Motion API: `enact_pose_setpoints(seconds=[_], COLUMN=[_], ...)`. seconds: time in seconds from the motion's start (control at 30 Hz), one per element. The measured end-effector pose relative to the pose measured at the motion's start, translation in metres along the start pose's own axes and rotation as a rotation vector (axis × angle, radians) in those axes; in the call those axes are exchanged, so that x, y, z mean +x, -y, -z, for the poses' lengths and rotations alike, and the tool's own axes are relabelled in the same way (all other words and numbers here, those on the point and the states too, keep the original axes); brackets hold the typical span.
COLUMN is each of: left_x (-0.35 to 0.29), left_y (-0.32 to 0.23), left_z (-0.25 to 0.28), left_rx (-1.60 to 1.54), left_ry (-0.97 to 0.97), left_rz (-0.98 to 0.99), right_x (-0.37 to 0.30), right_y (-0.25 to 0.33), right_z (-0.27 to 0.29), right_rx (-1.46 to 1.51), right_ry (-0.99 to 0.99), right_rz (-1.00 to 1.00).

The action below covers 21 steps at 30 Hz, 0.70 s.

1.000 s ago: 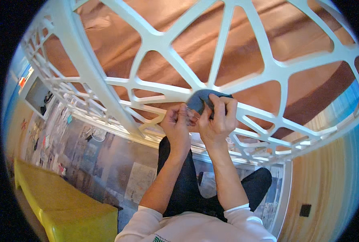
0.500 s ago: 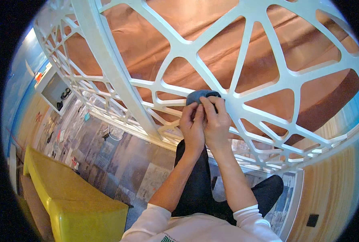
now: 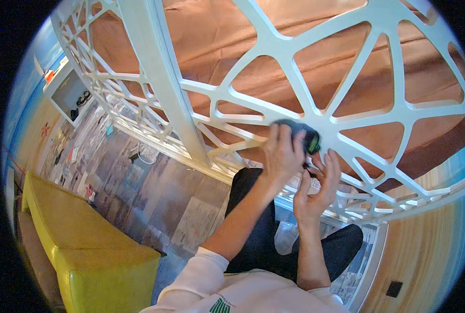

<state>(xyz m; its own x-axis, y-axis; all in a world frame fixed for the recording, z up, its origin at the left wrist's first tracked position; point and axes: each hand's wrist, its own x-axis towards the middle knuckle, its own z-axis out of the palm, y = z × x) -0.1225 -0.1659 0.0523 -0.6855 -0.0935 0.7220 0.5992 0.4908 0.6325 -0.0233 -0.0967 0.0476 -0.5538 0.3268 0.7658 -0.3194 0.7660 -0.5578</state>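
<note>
A dark grey-blue, rounded, soft-looking bundle (image 3: 299, 131) with a green patch at its right end is in front of the white lattice panel (image 3: 329, 128). My left hand (image 3: 284, 156) is closed on its left and lower side, with the fingers over it. Just below and to the right is my right hand (image 3: 318, 188), palm turned up, fingers apart and slightly curled. A small dark strip shows between the two hands; whether it belongs to the bundle I cannot tell. The exact kind of the bundle is blurred.
Brown-orange sheeting (image 3: 211, 47) lies behind the lattice. A yellow-green padded bench (image 3: 91, 245) stands at the lower left. Shoes (image 3: 81, 99) rest in a white cubby (image 3: 65, 88) at the far left. A white cable loop (image 3: 148, 156) lies on the wood-patterned floor (image 3: 164, 182).
Both hands were together on the bundle; now the right hand has come away downward and right. The bundle has turned, showing its green patch. The whole view has shifted slightly.
</note>
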Motion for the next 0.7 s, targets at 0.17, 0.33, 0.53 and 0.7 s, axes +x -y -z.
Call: enact_pose_setpoints(seconds=[0.17, 0.33, 0.53, 0.7], left_x=[0.012, 0.032, -0.003, -0.025], left_y=[0.062, 0.104, 0.058, 0.016], left_z=[0.021, 0.044, -0.001, -0.024], left_rx=[0.075, 0.005, 0.022, -0.175], left_ry=[-0.104, -0.227, -0.28, -0.135], left_rz=[0.144, 0.331, 0.291, 0.272], right_x=[-0.005, 0.004, 0.024, 0.006], right_y=[0.005, -0.001, -0.034, -0.058], right_z=[-0.011, -0.005, 0.009, 0.01], right_rx=[0.07, 0.052, -0.035, -0.149], right_ry=[0.092, 0.085, -0.067, -0.004], right_rz=[-0.039, -0.035, 0.066, 0.154])
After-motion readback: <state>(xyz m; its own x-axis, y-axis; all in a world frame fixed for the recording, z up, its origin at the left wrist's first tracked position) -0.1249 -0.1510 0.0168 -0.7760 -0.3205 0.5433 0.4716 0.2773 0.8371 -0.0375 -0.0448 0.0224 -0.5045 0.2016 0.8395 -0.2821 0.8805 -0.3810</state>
